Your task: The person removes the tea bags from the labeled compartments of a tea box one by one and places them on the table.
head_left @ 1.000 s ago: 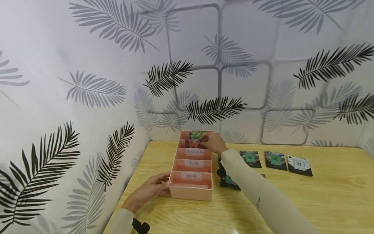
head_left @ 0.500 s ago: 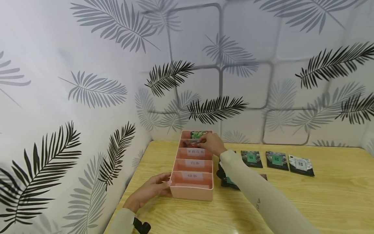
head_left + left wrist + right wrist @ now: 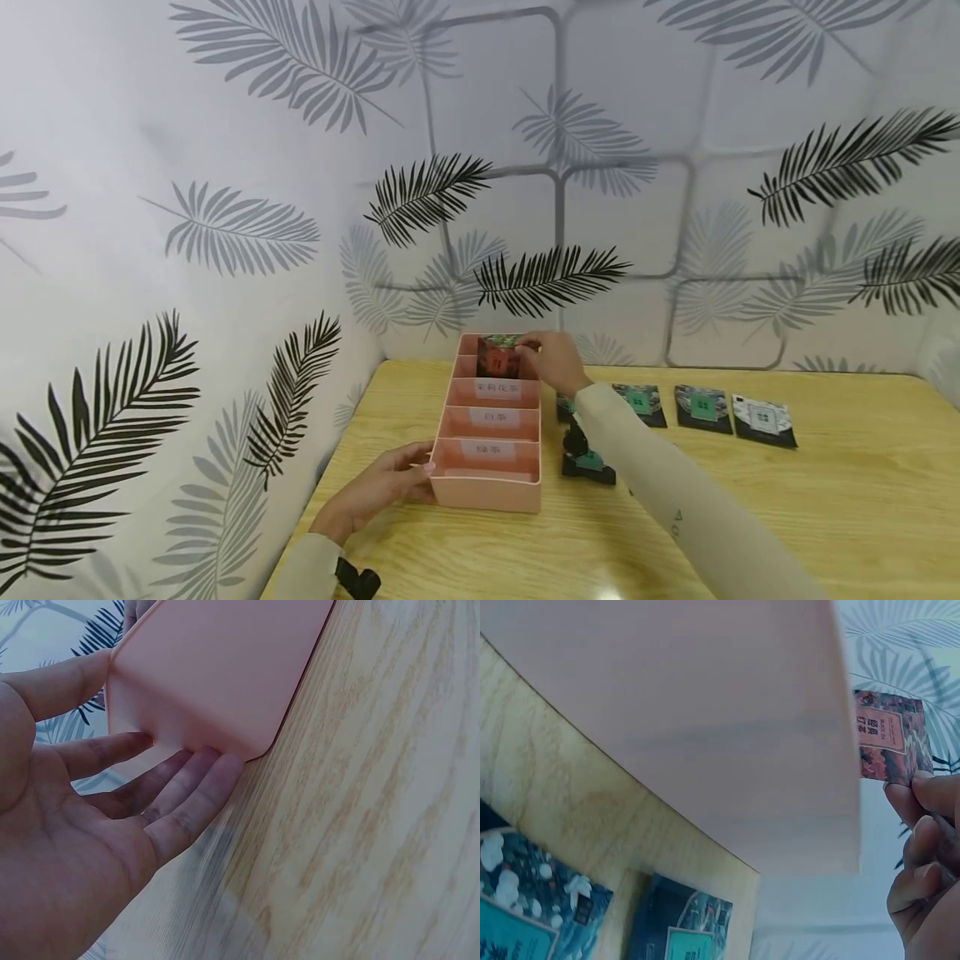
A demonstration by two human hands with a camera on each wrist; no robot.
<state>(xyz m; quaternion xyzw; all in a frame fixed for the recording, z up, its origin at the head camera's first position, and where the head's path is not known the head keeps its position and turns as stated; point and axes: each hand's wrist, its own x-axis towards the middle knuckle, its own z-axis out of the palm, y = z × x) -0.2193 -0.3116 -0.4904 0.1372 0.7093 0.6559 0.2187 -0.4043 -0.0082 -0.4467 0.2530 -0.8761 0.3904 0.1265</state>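
Observation:
A red tea packet [image 3: 498,360], labelled black tea in the right wrist view, stands upright near the back of the pink divided box [image 3: 486,497]. My right hand [image 3: 555,360] pinches the packet [image 3: 891,738] by its edge between thumb and fingers. A green packet [image 3: 501,340] shows partly behind it in the rearmost compartment. At the box's near left corner, my left hand [image 3: 382,487] rests its extended fingers against the outer wall [image 3: 202,682], with the thumb at the rim.
Dark and green packets [image 3: 703,408] lie right of the box, with a black-and-white one [image 3: 763,420] beyond. Another packet [image 3: 588,468] lies near the right forearm. The nearer compartments carry white labels [image 3: 489,450]. Patterned walls [image 3: 615,217] bound the wooden table [image 3: 847,500].
My right hand has lifted the red packet from low in the second compartment, so its printed face now shows and covers part of the green one. The left hand stays at the corner.

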